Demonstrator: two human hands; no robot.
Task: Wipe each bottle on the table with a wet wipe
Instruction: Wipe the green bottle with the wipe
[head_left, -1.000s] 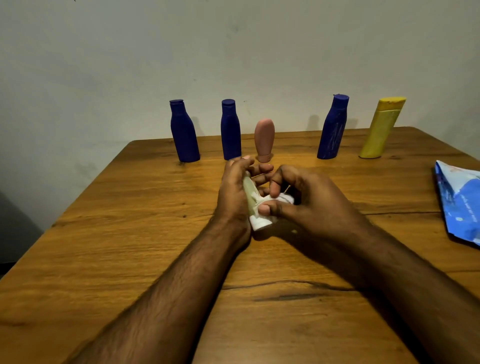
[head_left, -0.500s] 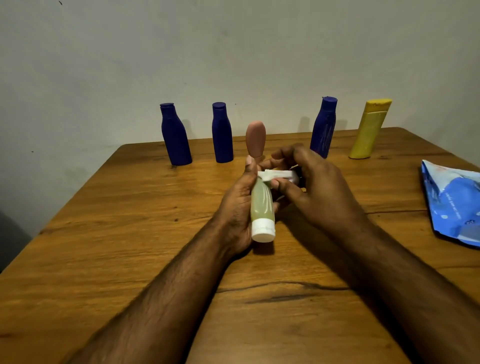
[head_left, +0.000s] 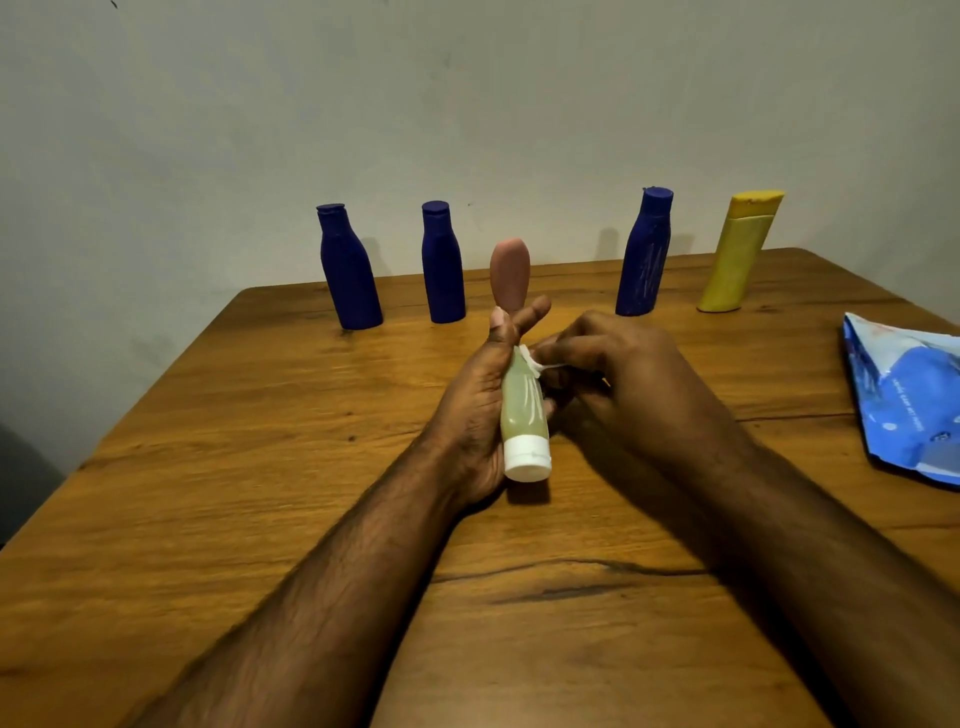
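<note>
My left hand (head_left: 475, 400) grips a pale green tube bottle (head_left: 521, 410), white cap pointing toward me, just above the wooden table (head_left: 260, 467). My right hand (head_left: 618, 384) pinches a white wet wipe (head_left: 537, 362) against the tube's far end; most of the wipe is hidden under my fingers. Along the back stand three dark blue bottles (head_left: 347, 267) (head_left: 441, 264) (head_left: 644, 254), a pink bottle (head_left: 509, 273) partly behind my left fingers, and a yellow bottle (head_left: 737, 254).
A blue wet-wipe pack (head_left: 914, 400) lies at the table's right edge. A grey wall rises right behind the bottle row. The table's left edge drops off to a dark floor.
The tube has turned from upright to lying lengthwise in my left hand, cap toward me. My right hand slid the wipe from the cap up to the tube's far end.
</note>
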